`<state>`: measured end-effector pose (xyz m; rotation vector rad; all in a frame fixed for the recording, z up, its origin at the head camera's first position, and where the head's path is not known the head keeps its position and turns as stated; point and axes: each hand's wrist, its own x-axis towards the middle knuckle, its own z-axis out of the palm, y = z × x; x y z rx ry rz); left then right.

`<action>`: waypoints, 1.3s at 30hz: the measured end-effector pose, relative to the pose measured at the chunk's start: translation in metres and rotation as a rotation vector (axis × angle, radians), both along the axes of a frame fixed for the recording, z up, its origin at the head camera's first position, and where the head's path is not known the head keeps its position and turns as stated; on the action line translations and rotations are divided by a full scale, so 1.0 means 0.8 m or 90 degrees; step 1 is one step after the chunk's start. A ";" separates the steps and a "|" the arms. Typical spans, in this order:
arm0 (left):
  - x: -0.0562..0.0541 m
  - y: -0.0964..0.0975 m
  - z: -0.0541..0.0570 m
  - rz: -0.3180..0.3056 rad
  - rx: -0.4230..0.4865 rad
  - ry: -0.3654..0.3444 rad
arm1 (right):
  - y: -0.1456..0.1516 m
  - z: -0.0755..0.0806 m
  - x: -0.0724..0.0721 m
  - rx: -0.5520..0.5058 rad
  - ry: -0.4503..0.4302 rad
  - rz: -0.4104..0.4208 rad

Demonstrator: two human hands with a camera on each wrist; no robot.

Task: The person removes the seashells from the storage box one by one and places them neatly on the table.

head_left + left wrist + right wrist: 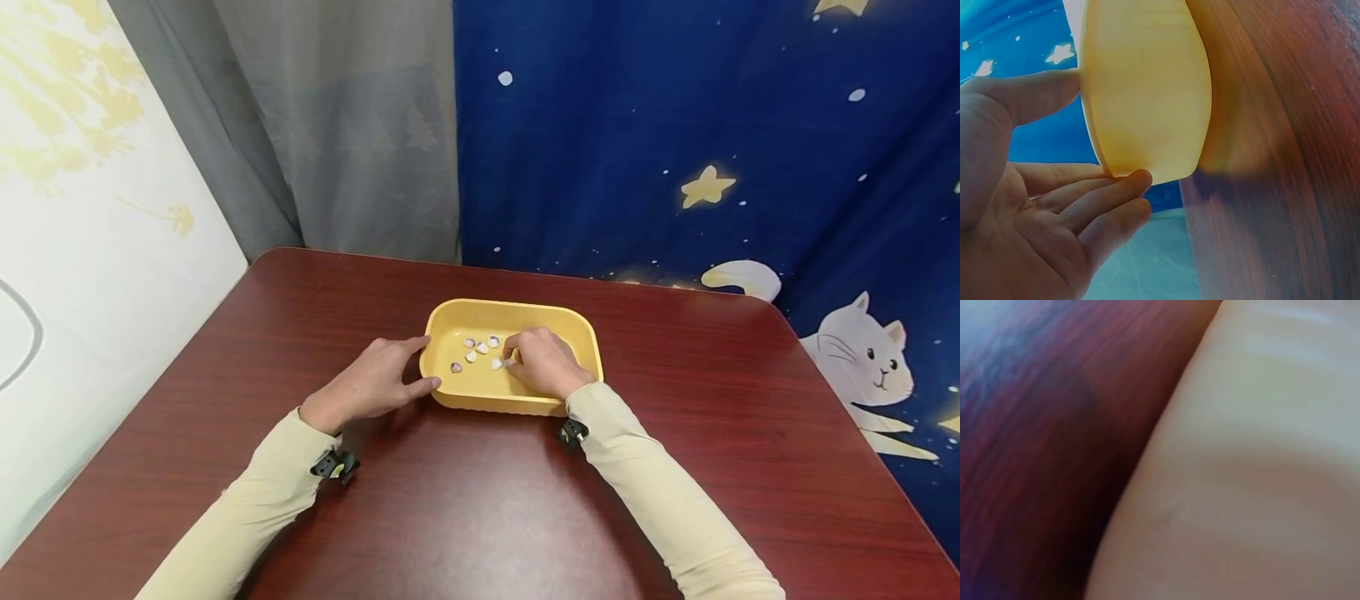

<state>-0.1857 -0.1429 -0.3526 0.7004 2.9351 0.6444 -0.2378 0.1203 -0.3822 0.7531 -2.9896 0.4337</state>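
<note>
A yellow plastic bin sits on the table in the head view. On its floor, left of the middle, lie several small whitish seashells with purple-brown marks. My right hand reaches over the near wall into the bin, fingers curled down, and its thumb and fingertips pinch a small pale seashell beside the others. At the left end of the bin, my left hand touches the rim with spread thumb and fingers. In the left wrist view, fingertips of that hand rest at the bin's end wall.
The dark red wooden table reaches all round the bin. Grey and blue curtains hang behind its far edge, and a white panel stands at the left. The bin's outer wall fills much of the right wrist view.
</note>
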 end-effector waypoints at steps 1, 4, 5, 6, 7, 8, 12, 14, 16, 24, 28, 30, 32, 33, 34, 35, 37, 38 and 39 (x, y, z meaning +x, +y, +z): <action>0.000 0.000 0.000 -0.001 -0.001 0.000 | 0.000 0.001 0.001 -0.001 -0.002 -0.002; -0.001 0.002 0.000 -0.004 -0.005 0.002 | 0.001 0.004 0.004 -0.007 -0.002 -0.008; -0.001 0.002 0.000 -0.005 -0.007 0.002 | 0.001 0.005 0.005 -0.010 -0.002 -0.009; -0.001 0.002 0.001 -0.004 -0.007 0.002 | 0.001 0.007 0.006 -0.012 -0.001 -0.009; -0.001 0.002 0.001 -0.003 -0.010 0.001 | 0.001 0.009 0.007 -0.014 0.001 -0.008; -0.001 0.002 0.001 -0.001 -0.011 0.000 | 0.000 0.011 0.008 -0.014 0.005 -0.005; -0.001 0.001 0.000 0.005 -0.015 -0.001 | -0.002 0.018 0.013 -0.018 0.007 0.005; -0.001 0.000 -0.001 0.004 -0.013 0.000 | -0.003 0.021 0.015 -0.017 0.008 0.008; -0.001 -0.001 -0.002 0.003 -0.012 0.001 | -0.003 0.023 0.017 -0.019 0.009 0.011; -0.001 0.000 -0.003 0.001 -0.007 0.006 | 0.001 0.030 0.028 -0.038 0.022 0.032; -0.002 0.000 -0.002 0.001 -0.009 0.009 | 0.002 0.035 0.034 -0.044 0.029 0.038; -0.003 0.000 -0.002 0.003 -0.011 0.008 | 0.000 0.038 0.037 -0.048 0.033 0.044; -0.003 -0.001 -0.002 0.004 -0.012 0.008 | -0.002 0.042 0.041 -0.055 0.037 0.053; -0.003 -0.001 -0.001 0.006 -0.012 0.006 | -0.003 0.044 0.043 -0.058 0.040 0.058; -0.003 -0.001 -0.001 0.007 -0.013 0.006 | -0.004 0.046 0.045 -0.060 0.043 0.064; -0.004 -0.001 -0.001 0.008 -0.014 0.004 | -0.005 0.047 0.047 -0.064 0.044 0.068; -0.004 0.000 -0.001 0.009 -0.014 0.001 | -0.007 0.051 0.051 -0.068 0.044 0.075; -0.005 0.000 0.000 0.009 -0.015 0.000 | -0.008 0.052 0.053 -0.069 0.045 0.077; -0.005 0.000 0.000 0.009 -0.016 -0.001 | -0.009 0.054 0.054 -0.070 0.046 0.079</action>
